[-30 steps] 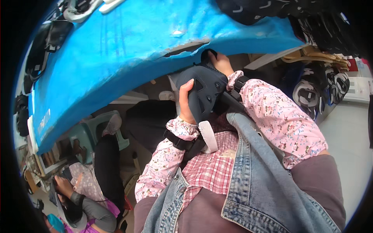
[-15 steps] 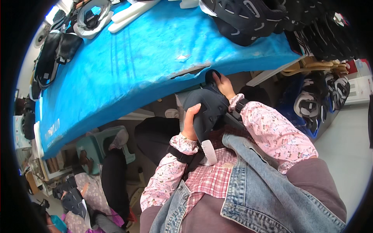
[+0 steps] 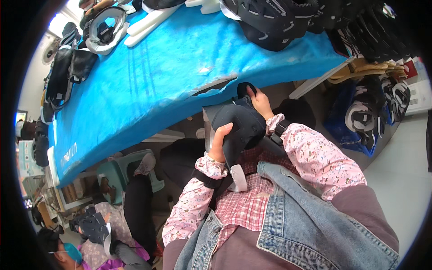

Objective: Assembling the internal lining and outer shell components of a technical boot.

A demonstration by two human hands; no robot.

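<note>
A black molded piece (image 3: 240, 123) was held in the air between the person's two hands, in front of the near edge of the blue-covered table (image 3: 144, 94) and clear of its top. It was tilted, its bulging outer face turned upward, and a light grey strip (image 3: 239, 177) hung from its lower end, in front of the checked shirt (image 3: 240, 202).

The left hand (image 3: 218, 143) was closed around the piece's left side, thumb laid over the outer face; its other fingers were hidden behind. The right hand (image 3: 261, 104) pinched a rounded black end (image 3: 245, 90) at the top, thumb foremost. Whether this end belonged to the same piece could not be made out.

Just beyond the right hand, a tear (image 3: 220, 84) ran along the table's near edge. Dark padded pieces (image 3: 267, 24) were heaped on the table toward its right end. Farther in from the near edge, left of that heap, lay long white strips (image 3: 150, 27), with a grey-rimmed ring (image 3: 102, 47) beside them. More black pieces (image 3: 60, 74) lined the table's left edge.

Past the near right corner, tan pieces (image 3: 366, 69) were stacked, and below them a blue crate (image 3: 331, 128) held black pieces with grey lining (image 3: 362, 112). Below the near left corner, near a teal stool (image 3: 110, 170), a co-worker (image 3: 121, 220) sat with a dark shell (image 3: 95, 228).
</note>
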